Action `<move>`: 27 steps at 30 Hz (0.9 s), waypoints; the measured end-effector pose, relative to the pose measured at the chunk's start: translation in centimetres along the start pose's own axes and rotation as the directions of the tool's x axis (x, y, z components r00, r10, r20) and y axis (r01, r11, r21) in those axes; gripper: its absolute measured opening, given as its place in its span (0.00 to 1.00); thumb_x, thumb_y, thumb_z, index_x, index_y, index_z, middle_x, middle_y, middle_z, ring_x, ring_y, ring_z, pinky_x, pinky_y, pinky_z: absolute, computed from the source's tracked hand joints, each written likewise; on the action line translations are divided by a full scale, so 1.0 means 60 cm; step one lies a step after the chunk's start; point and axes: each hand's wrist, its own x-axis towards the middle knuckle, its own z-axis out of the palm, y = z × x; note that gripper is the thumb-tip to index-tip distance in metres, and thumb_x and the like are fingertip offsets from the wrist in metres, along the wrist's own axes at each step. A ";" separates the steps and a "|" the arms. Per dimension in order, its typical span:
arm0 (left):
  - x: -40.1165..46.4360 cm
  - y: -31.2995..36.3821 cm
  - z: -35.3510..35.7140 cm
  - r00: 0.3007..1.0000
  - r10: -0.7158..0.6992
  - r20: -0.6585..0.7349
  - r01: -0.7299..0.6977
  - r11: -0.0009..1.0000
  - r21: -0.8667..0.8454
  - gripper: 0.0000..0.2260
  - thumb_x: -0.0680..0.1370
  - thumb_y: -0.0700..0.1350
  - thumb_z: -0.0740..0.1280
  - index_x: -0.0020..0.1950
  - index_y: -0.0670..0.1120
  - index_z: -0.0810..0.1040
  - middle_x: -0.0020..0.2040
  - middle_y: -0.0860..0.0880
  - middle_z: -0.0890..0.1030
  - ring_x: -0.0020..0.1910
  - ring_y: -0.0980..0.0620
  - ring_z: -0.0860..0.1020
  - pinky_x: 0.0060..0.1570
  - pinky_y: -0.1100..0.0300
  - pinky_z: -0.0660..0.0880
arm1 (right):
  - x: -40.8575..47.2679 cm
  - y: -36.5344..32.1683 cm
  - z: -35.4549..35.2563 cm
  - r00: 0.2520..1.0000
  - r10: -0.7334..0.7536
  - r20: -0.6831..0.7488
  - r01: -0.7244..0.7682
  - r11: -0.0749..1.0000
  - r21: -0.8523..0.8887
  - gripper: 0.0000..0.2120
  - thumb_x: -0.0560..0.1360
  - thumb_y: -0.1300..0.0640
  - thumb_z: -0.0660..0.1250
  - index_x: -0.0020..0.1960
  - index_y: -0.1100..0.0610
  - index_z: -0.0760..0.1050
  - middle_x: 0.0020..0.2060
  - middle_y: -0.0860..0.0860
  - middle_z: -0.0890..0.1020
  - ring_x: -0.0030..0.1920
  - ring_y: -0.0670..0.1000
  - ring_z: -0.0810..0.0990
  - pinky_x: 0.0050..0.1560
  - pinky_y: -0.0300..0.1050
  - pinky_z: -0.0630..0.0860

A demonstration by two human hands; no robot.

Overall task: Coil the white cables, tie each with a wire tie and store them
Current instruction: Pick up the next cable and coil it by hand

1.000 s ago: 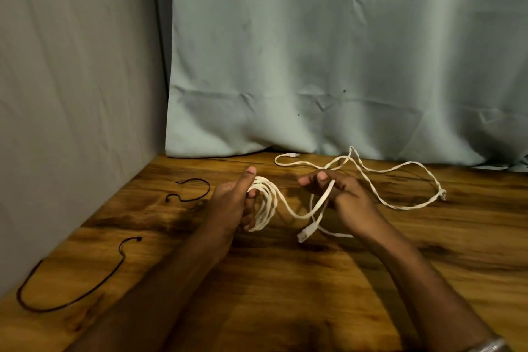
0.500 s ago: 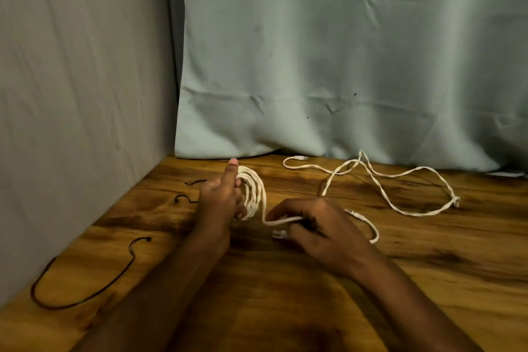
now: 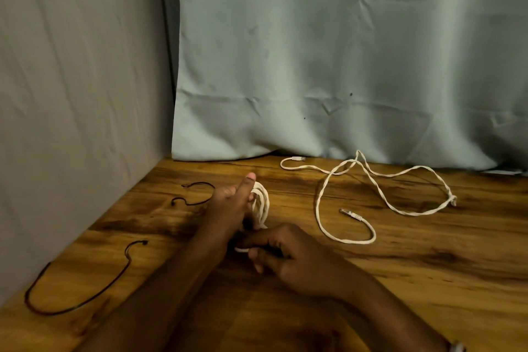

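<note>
1. The left hand [image 3: 233, 206] grips a bundle of loops of thin white braided cable [image 3: 261, 203], thumb raised, fingers curled through the loops; this bundle serves as the landmark below.
2. The right hand [image 3: 288, 254], just below the bundle, pinches the tail end of that cable in curled fingers; a short white length shows at its fingertips.
3. Judged from this, the first coil is nearly wound but not yet tied, and nothing is stored.
4. Left of the bundle lies a short black wire tie with hooked ends [image 3: 197, 194], thin and stiff-looking, untouched.
5. Further left and nearer the person lies a longer black wire tie bent in an open arc [image 3: 85, 286].
6. Right of the bundle, well apart, a second white cable with metal-tipped plugs [image 3: 380, 194] sprawls loose in crossing loops; it looks soft and limp, and is still to be coiled.
7. All rest on a glossy brown wood-grain surface [image 3: 400, 280], backed by creased grey-green fabric drapes [image 3: 314, 66].
</note>
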 end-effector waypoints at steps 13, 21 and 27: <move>-0.023 0.013 -0.001 0.948 0.014 0.317 -0.007 1.000 -0.022 0.21 0.81 0.58 0.63 0.35 0.44 0.72 0.22 0.49 0.70 0.17 0.54 0.66 0.20 0.67 0.60 | 0.002 -0.012 0.006 0.970 -0.095 -0.222 0.116 0.990 0.083 0.08 0.82 0.61 0.65 0.55 0.51 0.81 0.40 0.48 0.85 0.47 0.48 0.85 0.55 0.50 0.80; -0.022 0.007 0.007 0.975 -0.005 0.224 0.010 1.000 -0.020 0.25 0.78 0.60 0.64 0.31 0.42 0.68 0.22 0.47 0.67 0.20 0.50 0.65 0.27 0.61 0.61 | 0.001 -0.016 0.000 0.963 -0.097 -0.251 0.148 0.970 0.191 0.07 0.82 0.59 0.67 0.55 0.49 0.72 0.40 0.51 0.87 0.48 0.52 0.87 0.55 0.62 0.80; -0.027 0.012 0.008 0.979 0.000 0.204 -0.008 0.999 0.036 0.24 0.80 0.59 0.62 0.29 0.46 0.69 0.22 0.47 0.68 0.18 0.50 0.66 0.24 0.63 0.62 | 0.002 -0.013 0.000 0.946 -0.120 -0.302 0.169 0.975 0.142 0.08 0.81 0.57 0.69 0.53 0.47 0.71 0.40 0.49 0.87 0.46 0.49 0.87 0.53 0.60 0.81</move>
